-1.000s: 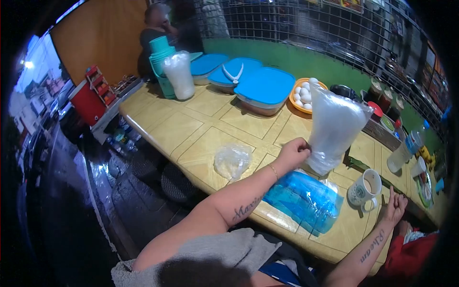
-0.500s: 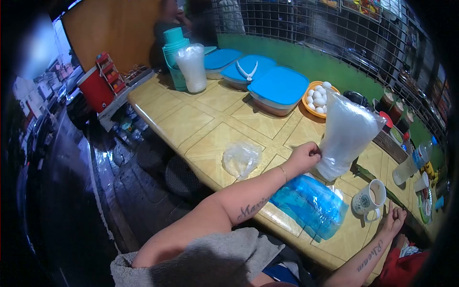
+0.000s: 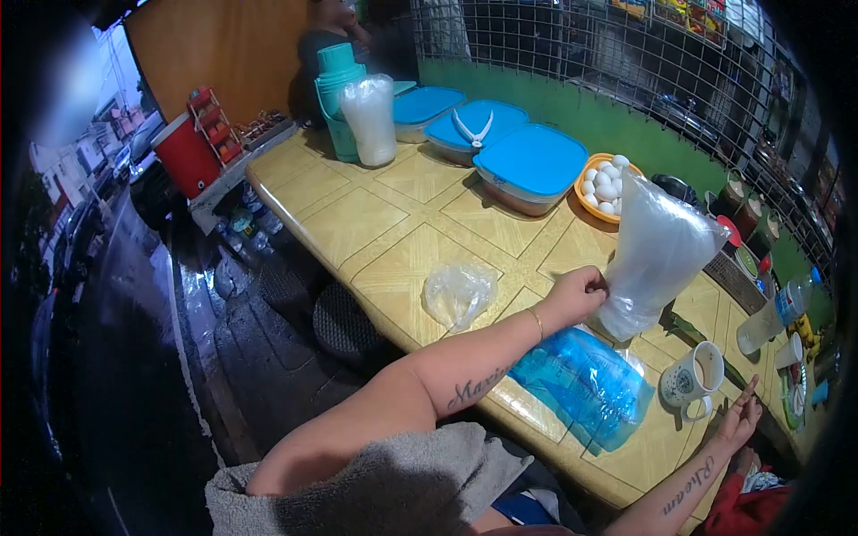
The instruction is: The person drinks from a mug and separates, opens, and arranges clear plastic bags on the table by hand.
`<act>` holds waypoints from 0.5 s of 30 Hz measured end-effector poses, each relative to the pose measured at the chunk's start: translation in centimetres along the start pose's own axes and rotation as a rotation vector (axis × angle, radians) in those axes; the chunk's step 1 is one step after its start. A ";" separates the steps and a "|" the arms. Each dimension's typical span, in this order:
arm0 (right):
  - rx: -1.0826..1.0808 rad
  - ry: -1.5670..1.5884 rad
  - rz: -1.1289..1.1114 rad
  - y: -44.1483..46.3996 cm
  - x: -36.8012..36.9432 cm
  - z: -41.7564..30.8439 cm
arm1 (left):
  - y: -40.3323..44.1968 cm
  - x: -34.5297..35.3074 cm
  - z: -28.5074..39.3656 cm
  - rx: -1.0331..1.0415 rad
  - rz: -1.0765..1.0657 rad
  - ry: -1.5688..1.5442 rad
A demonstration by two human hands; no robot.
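My left hand (image 3: pixel 577 297) reaches across the tabletop, its fingers curled in a pinch at the left edge of an upright bundle of clear plastic bags (image 3: pixel 657 259). Under that wrist lies a flat blue plastic pack (image 3: pixel 585 384). A crumpled clear plastic bag (image 3: pixel 459 295) rests to the left of my forearm. My right hand (image 3: pixel 740 420) is held beside a white mug (image 3: pixel 683 382) with a light brown drink, apart from it. One finger there is stretched out, the others partly bent, and nothing shows in it.
Blue-lidded containers (image 3: pixel 531 159) line the back of the table (image 3: pixel 384 223), white tongs (image 3: pixel 472 129) on one lid. Beside them stand an orange basket of eggs (image 3: pixel 606 186), a teal jug (image 3: pixel 342 98) and another bag bundle (image 3: pixel 369 121). A water bottle (image 3: pixel 779 313) is at right.
The view has shifted slightly, so the table's things sit a little further right. My right hand's fingers have spread and lifted. My left hand stays at the bag bundle.
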State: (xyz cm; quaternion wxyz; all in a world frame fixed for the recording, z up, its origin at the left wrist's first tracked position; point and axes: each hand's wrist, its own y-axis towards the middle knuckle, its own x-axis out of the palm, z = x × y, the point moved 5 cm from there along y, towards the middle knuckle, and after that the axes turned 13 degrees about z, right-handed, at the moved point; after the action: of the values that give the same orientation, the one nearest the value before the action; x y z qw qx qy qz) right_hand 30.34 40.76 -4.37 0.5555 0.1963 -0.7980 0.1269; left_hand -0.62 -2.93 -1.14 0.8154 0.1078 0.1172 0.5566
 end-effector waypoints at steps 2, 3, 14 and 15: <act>0.028 -0.027 -0.032 0.0 -0.2 0.0 | 0.0 0.0 -0.1 -0.014 -0.003 -0.013; 0.032 -0.024 -0.038 0.2 -0.5 -0.1 | 0.0 -0.1 0.0 -0.016 -0.001 -0.015; 0.031 -0.028 0.034 1.4 -2.2 -0.1 | -0.1 -0.1 0.2 -0.011 -0.013 0.005; 0.034 -0.042 0.045 1.6 -2.3 0.0 | -0.1 -0.1 0.2 0.008 -0.010 0.009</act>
State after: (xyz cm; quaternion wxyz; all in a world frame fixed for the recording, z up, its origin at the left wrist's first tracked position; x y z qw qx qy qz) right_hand 30.35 42.62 -6.51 0.5322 0.1903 -0.8114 0.1490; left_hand -0.56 -3.04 -1.01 0.8172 0.1077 0.1238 0.5524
